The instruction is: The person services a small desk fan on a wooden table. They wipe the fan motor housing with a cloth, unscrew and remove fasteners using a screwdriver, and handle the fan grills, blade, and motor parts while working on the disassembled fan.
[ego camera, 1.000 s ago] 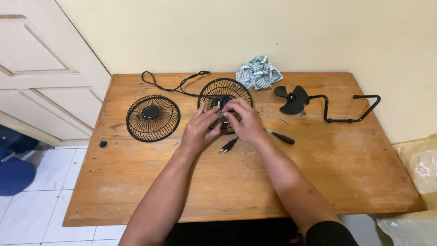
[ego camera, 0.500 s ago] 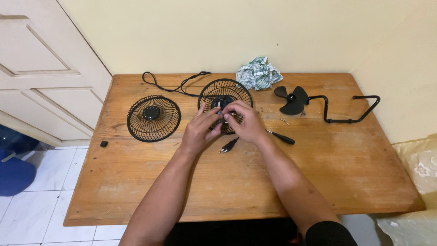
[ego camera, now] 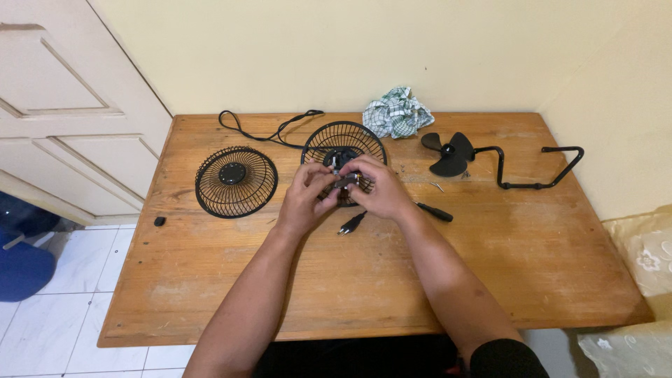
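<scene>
Wooden table (ego camera: pixel 532 280) against a yellow wall: since a second ago my left hand (ego camera: pixel 306 199) and right hand (ego camera: pixel 378 189) barely shifted, both pinching a small dark part (ego camera: pixel 345 181) over the rear fan grille (ego camera: pixel 343 147). Front grille (ego camera: pixel 235 181) lies left, fan blade (ego camera: pixel 448 154) right.

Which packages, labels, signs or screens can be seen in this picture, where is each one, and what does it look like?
None are in view. The wooden table holds only fan parts: two black wire grilles, a black blade, a bent black stand, a black cord with plug, and a crumpled green-and-white checked cloth.
</scene>
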